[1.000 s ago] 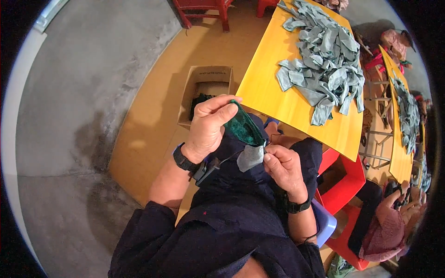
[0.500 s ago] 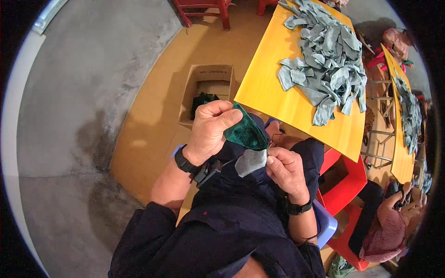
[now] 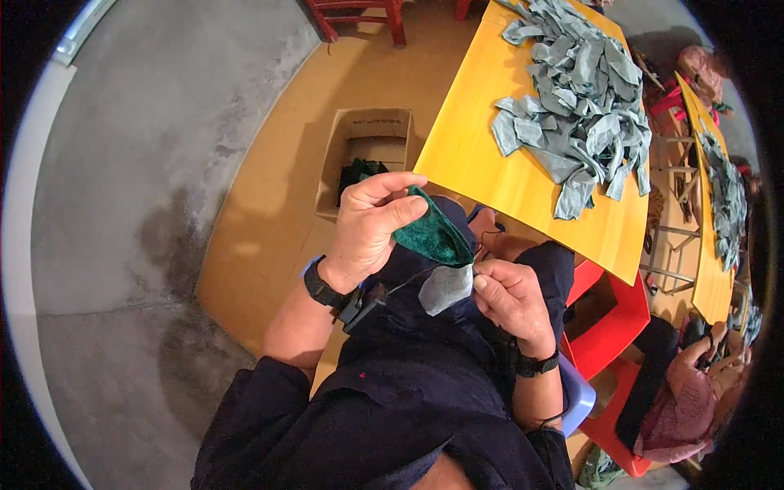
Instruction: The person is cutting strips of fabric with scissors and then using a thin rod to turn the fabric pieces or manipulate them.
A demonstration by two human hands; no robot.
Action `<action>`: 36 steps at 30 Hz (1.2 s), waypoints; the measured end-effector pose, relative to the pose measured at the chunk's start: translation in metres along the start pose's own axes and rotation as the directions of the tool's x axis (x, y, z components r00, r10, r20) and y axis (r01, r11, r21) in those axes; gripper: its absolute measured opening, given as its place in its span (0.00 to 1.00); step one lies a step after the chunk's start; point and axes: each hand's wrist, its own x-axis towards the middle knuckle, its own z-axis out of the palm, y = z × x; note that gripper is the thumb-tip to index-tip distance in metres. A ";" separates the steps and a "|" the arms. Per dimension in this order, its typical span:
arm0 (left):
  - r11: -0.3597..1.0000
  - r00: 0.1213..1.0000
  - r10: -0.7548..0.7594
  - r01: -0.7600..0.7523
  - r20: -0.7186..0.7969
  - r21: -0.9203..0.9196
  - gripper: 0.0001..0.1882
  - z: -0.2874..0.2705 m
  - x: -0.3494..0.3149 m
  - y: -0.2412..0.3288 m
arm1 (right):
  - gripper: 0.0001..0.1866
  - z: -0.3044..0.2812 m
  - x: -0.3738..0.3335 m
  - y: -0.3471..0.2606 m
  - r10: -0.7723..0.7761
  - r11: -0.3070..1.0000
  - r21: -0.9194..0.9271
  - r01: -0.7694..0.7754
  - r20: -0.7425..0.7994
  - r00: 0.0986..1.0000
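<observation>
In front of my lap, a strip of dark green velvety cloth (image 3: 435, 233) is stretched between my two hands. Its upper end is pinched under the thumb of my left hand (image 3: 364, 224), with the index finger reaching out above it. My right hand (image 3: 513, 298) grips the lower corner between thumb and fingertips. Beside those fingertips hangs a pale grey-green flap (image 3: 446, 290), which looks like the reverse side of the same cloth. The exact pinch points are covered by my fingers.
A yellow table (image 3: 457, 155) at the upper right bears a heap of grey-green cloth pieces (image 3: 572, 106). An open cardboard box (image 3: 328, 167) with dark green cloth inside stands on the floor. A red stool (image 3: 625, 318) is at my right; a person in pink (image 3: 682, 408) sits beyond.
My right hand has shifted slightly right with the lower corner. The index finger of my left hand is straighter and reaches farther over the cloth. Both hands keep their hold.
</observation>
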 end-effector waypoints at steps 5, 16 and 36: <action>0.983 0.997 -0.071 0.076 0.038 -0.165 0.12 0.005 0.000 0.004 | 0.10 -0.001 0.001 0.000 0.006 0.999 0.047 -0.006 0.005 1.000; 0.998 0.999 -0.044 0.045 0.024 -0.050 0.09 0.002 0.002 0.000 | 0.10 0.000 0.000 0.006 -0.034 0.999 -0.002 0.034 -0.028 0.999; 0.986 0.996 0.092 -0.088 -0.023 0.144 0.05 0.003 0.001 -0.004 | 0.09 0.018 0.004 0.004 -0.024 0.987 0.160 0.031 -0.048 0.999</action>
